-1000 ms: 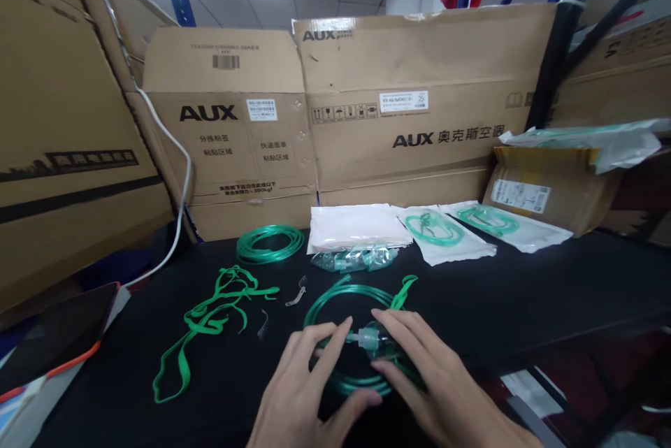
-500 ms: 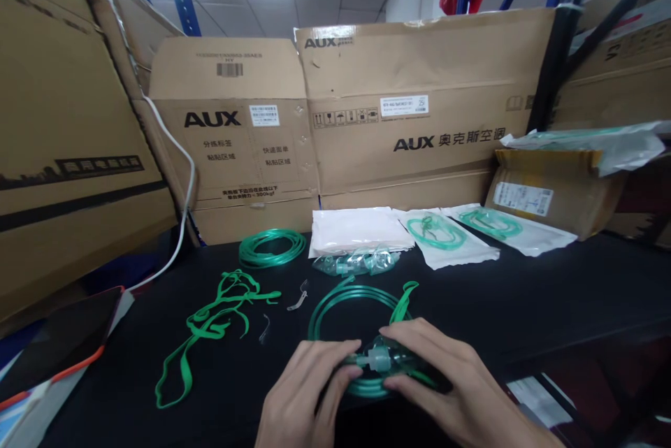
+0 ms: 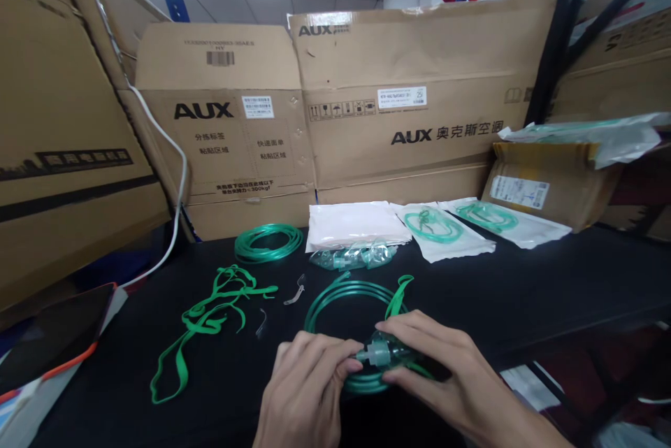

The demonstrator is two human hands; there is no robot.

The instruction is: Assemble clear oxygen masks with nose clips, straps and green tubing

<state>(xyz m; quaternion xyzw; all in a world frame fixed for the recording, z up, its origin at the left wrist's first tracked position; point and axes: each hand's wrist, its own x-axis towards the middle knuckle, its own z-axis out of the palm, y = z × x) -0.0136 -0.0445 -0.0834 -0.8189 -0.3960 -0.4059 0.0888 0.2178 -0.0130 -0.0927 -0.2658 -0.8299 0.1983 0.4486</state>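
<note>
A clear green oxygen mask [image 3: 399, 350] lies in my right hand [image 3: 453, 367], gripped between the thumb below and the fingers above. Its pale connector [image 3: 378, 353] points left, toward my left hand [image 3: 309, 381]. My left thumb and forefinger pinch at the connector's narrow end, where the oxygen tube joins; the fingers hide most of that joint. Under both hands lies a coil of green oxygen tubing [image 3: 361, 286]. From the mask a green elastic strap [image 3: 400, 295] rises behind my right fingers.
Left of the hands lie tangled green straps [image 3: 202, 322] and small metal nose clips [image 3: 296, 293]. Behind are another tubing coil [image 3: 269, 244], bagged masks [image 3: 354, 256], white packets [image 3: 359, 226] and a carton [image 3: 545, 186]. A tablet [image 3: 57, 336] sits at the left edge.
My left fingers have closed more tightly around the connector's narrow end. My right hand keeps its hold on the mask. The camera view has shifted slightly.
</note>
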